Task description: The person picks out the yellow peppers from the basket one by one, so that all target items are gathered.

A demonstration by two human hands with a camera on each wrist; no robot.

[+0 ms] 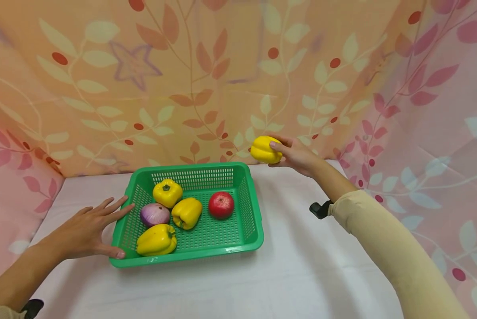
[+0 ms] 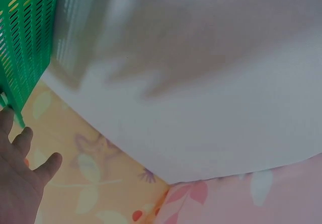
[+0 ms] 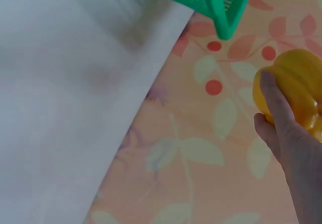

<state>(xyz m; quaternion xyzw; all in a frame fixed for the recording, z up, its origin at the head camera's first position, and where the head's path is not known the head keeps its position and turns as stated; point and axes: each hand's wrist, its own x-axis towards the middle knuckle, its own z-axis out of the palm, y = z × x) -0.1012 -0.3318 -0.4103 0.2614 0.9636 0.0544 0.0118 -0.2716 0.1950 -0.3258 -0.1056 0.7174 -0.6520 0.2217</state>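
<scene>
My right hand (image 1: 296, 155) grips a yellow bell pepper (image 1: 264, 149) above the table, beyond the back right corner of a green basket (image 1: 258, 221). The right wrist view shows the thumb lying along that pepper (image 3: 292, 83). At the basket's left end, my left hand (image 1: 87, 230) is spread, with its fingers straight and the fingertips right at the rim. Inside the basket, a purple onion (image 1: 154, 215) lies among three yellow bell peppers (image 1: 186, 213) on the left. A red apple-like fruit (image 1: 221, 205) sits apart on the right.
A white cloth (image 1: 286, 274) covers the table under the basket. Patterned curtains (image 1: 222, 88) rise behind it and at both sides, close to the table's back edge. A black wrist strap (image 1: 320, 209) sits at the right sleeve.
</scene>
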